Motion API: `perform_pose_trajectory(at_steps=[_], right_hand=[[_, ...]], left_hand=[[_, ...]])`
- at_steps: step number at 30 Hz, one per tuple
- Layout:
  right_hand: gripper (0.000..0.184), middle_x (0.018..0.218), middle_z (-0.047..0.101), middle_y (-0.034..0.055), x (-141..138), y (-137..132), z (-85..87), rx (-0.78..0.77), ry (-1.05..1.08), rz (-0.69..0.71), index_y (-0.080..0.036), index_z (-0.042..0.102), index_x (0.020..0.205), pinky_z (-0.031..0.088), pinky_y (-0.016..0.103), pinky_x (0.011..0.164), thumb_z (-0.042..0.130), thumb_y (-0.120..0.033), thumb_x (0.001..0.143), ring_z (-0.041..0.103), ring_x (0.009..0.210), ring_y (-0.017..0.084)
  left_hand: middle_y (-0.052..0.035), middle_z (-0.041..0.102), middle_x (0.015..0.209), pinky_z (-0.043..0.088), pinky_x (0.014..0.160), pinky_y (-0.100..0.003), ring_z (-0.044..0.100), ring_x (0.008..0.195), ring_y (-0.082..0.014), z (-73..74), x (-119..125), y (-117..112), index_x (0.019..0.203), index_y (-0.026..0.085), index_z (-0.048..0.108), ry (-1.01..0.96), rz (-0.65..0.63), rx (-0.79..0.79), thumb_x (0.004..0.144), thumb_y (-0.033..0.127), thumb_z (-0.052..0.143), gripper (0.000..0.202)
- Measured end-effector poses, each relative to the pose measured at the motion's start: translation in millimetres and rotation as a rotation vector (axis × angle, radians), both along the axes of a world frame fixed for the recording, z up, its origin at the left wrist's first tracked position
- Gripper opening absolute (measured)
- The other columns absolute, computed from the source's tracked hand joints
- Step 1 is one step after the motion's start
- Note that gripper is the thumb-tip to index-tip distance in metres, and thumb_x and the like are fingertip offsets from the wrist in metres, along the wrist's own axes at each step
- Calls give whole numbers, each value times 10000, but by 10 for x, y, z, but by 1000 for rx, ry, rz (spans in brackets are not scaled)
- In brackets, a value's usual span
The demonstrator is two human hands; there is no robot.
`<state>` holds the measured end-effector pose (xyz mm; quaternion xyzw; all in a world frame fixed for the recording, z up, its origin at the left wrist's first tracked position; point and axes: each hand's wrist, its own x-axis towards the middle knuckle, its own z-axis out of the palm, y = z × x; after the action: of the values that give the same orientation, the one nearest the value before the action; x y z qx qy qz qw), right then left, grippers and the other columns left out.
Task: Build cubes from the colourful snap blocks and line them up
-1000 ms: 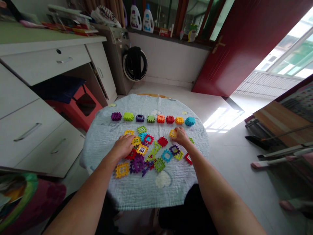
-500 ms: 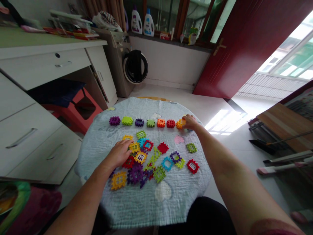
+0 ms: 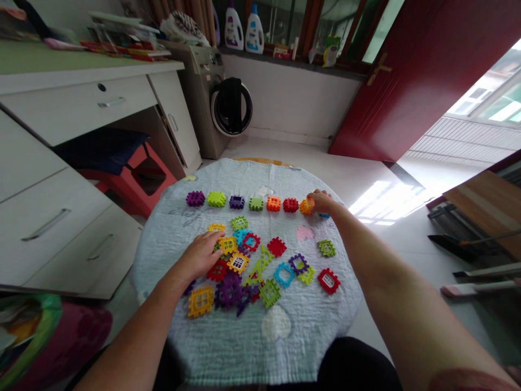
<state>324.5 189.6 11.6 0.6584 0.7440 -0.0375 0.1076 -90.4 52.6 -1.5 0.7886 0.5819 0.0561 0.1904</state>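
A row of interlocking plastic waffle blocks (image 3: 256,203) has been laid along the far side of a quilted pale-blue cloth (image 3: 244,358), and it ends at an orange block (image 3: 306,207) pinched by the fingertips of the right hand (image 3: 321,202). A scatter of notched squares and triangles (image 3: 230,290) is left on the near side, lying flat, with some pieces overlapping. The left hand (image 3: 198,256) is held open, palm down, on that scatter, with nothing visibly gripped.
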Motion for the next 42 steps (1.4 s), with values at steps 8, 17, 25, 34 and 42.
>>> perform_pose_trajectory(at_steps=[8,17,25,34,42], right_hand=[[740,1373,467,155,-29,-225,123,143,133,-155,-203,430,1419,384,432,970,670,-322,729,440,1211,342],[447,1181,599,131,-86,-1368,311,263,438,-265,-173,605,1209,407,381,975,598,-310,784,551,1110,268],[400,1070,653,103,-492,-2113,52,67,579,-240,-165,591,1186,452,322,886,596,-198,788,608,983,205],[517,1124,585,123,-842,-2088,-108,-92,273,-70,-192,563,1219,426,319,827,678,-210,716,582,982,250],[466,1070,561,102,-794,-1907,-197,-85,262,-105,-192,565,1134,426,295,795,696,-255,692,575,957,233]], left_hand=[[-150,579,1339,379,1084,-399,521,1252,-272,-26,-37,19,1282,134,555,-10,-37,15,811,302,480,506],[-130,557,1314,350,1093,-432,497,1235,-295,-107,18,-55,1241,166,577,10,-60,125,782,327,527,489],[-134,515,1358,317,1120,-396,452,1289,-284,-87,43,-196,1257,156,573,83,-124,62,793,313,528,492],[-126,507,1378,351,1101,-406,468,1272,-292,-102,64,-256,1228,163,590,70,-139,51,772,309,554,480],[-100,555,1332,373,1091,-369,503,1255,-255,-25,-76,-163,1250,191,579,77,15,95,767,191,511,487]])
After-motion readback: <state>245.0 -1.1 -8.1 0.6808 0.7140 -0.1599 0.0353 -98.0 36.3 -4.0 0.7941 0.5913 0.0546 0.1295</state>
